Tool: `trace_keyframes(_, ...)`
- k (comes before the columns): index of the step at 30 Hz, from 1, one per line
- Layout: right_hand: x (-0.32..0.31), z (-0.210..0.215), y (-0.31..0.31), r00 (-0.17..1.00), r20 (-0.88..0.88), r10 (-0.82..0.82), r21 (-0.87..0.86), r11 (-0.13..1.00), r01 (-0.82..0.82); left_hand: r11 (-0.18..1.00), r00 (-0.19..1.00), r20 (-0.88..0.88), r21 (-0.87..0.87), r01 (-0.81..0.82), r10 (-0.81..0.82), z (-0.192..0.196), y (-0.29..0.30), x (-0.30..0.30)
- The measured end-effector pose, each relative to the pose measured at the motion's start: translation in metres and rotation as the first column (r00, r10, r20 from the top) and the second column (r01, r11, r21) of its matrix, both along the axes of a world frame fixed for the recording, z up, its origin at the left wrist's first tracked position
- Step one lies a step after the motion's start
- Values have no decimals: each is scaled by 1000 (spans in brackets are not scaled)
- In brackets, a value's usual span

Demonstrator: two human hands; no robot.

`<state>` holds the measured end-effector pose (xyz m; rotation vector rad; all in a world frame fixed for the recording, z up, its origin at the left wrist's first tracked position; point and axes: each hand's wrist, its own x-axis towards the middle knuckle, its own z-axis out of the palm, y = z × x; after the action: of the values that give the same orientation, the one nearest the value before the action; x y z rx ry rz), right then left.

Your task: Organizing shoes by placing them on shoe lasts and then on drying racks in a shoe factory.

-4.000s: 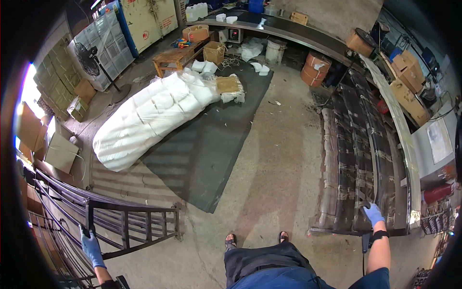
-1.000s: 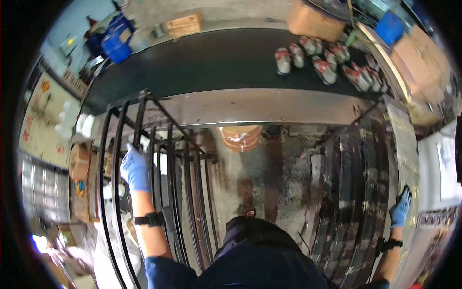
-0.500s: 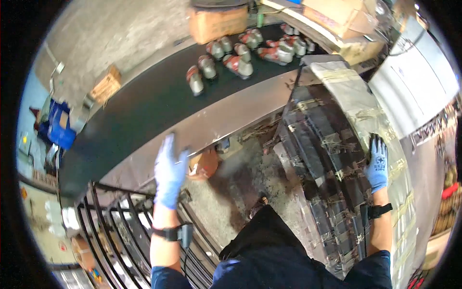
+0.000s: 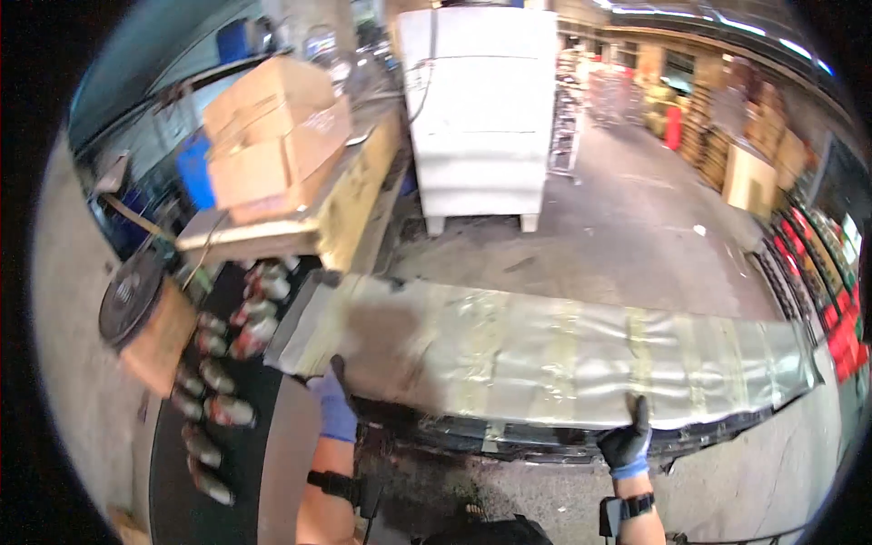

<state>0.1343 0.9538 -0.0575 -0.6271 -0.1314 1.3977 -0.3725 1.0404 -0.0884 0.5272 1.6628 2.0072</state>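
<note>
My right hand [image 4: 627, 441], in a blue glove with dark coated fingers, is at the near edge of a long grey sheet cover [image 4: 509, 350] banded with yellowish tape. One of its digits points up away from the others, and I see nothing held in it. My left hand [image 4: 334, 409], in a matching glove, is by the cover's near left corner. One dark digit sticks up there; the other fingers are hidden, so its grip does not show. Below the cover's near side is a dark, taped frame [image 4: 545, 442]. Both wrists wear black straps.
Several grey-and-red shoes [image 4: 227, 411] sit on a dark conveyor belt [image 4: 177, 509] at the left. Beyond it are a carton with a black round top [image 4: 150, 341] and a bench [image 4: 350, 200] bearing an open cardboard box [image 4: 272, 136]. A large white cabinet [image 4: 481, 118] stands ahead.
My view has swung right and up, bringing the cabinet and far floor into sight. My left hand has gone from above the belt's near edge to the taped cover's corner.
</note>
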Motion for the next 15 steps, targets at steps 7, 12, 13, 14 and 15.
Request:
trace_keyframes(7,-5,-5,2,740,640,-206,247,967,55,980,978,-59,23,199,-198,21,66,42)
trace_keyframes(12,-14,14,7,994,59,93,66,993,-97,964,980,-161,219,148,-114,-16,91,-11)
trace_keyframes(13,-5,6,8,991,106,81,50,995,-87,972,968,-140,80,219,-207,-8,87,9)
trace_keyframes(14,0,-10,14,990,110,90,38,995,-95,962,955,-119,-58,268,-273,2,78,16)
trace_keyframes(15,-3,-30,21,971,237,-14,69,998,-2,972,966,-119,-65,225,-231,-6,63,-3)
